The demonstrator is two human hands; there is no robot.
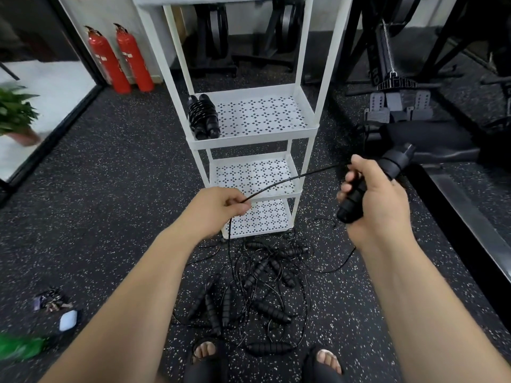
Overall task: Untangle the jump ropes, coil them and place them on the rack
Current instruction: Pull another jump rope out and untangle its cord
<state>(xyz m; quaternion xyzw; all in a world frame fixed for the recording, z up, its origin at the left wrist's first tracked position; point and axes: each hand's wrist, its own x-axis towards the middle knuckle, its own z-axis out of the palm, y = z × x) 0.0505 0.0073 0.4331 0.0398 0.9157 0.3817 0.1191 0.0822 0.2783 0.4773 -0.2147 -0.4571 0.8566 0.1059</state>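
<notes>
While the right hand (pixel 378 200) curls round the black handles (pixel 395 161), the cord (pixel 293 179) stretches from it toward 8 o'clock into the pinching left hand (pixel 218 205) — then drops toward 6 o'clock into the tangled pile (pixel 262 286) below the rack (pixel 254 139).

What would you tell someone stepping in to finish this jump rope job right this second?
Left-hand grip pinches a black cord stretched to the right-hand grip, which holds black rope handles.
The cord also drops to the tangled pile on the floor.
Done: one coiled rope lies on the white rack, left side of a shelf.
Left: free this rope, coil it, shelve it, then the rest of the pile.
</notes>
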